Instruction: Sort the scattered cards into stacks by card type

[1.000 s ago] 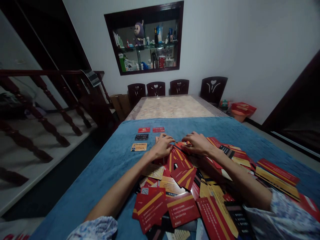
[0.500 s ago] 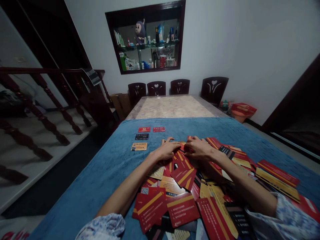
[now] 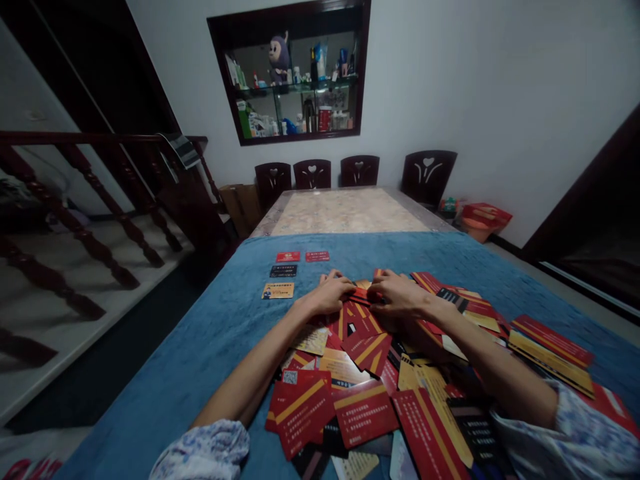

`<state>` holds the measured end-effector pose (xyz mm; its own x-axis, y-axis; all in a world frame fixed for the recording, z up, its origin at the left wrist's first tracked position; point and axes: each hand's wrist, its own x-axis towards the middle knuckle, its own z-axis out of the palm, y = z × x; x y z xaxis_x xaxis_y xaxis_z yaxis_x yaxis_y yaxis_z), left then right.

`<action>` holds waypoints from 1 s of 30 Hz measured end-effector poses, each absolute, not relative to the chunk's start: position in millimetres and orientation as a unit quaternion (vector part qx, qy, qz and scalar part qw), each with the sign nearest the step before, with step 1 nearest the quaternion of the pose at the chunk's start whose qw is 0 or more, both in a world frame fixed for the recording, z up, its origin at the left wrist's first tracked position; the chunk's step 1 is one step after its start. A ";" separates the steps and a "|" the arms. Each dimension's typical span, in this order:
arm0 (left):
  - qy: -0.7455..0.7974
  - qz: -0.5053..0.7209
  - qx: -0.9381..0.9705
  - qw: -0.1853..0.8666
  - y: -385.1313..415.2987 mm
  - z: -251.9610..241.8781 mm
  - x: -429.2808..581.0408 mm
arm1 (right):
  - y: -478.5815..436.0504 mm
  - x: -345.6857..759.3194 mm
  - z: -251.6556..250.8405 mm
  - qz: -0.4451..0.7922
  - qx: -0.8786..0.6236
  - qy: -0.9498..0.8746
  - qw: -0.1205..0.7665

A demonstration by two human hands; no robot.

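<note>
Four cards (image 3: 283, 271) lie flat at the left of the blue cloth (image 3: 210, 333) on the tabletop (image 3: 350, 208): yellow nearest the person, black beyond, two red farthest. Next, from where I stand, comes the left hand (image 3: 329, 293), fingers half curled, then red cards (image 3: 361, 295) in the gap, then the right hand (image 3: 400, 295), bent much the same; whether either truly grips a card I can't tell. The pile (image 3: 367, 413) spreads toward the person and off to the right, overlapping. The cards look light, thin, fairly stiff and probably slippery where glossy; they're best taken by opposite edges, since flat faces give little purchase.
</note>
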<state>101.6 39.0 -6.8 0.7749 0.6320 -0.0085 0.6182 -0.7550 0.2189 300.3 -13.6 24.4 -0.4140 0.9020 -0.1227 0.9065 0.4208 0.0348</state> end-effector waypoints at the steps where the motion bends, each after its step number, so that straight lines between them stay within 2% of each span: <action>1: 0.330 0.038 0.937 0.107 39.4 -7.1 101.1 | -14.5 300.0 26.3 -0.018 0.536 0.842 0.062; 7: 0.308 0.080 0.939 0.128 44.7 -5.3 96.0 | -13.6 304.3 31.5 -0.013 0.529 0.847 0.048; 18: 0.354 0.245 0.888 0.163 55.7 -10.2 93.4 | -16.5 306.8 41.5 0.017 0.573 0.819 -0.009; 23: 0.383 0.253 0.872 0.167 59.1 -13.1 94.2 | -14.8 306.2 37.3 -0.004 0.595 0.802 -0.051; 30: 0.397 0.243 0.870 0.163 60.8 -14.7 94.3 | -10.9 307.2 29.5 -0.015 0.603 0.796 -0.055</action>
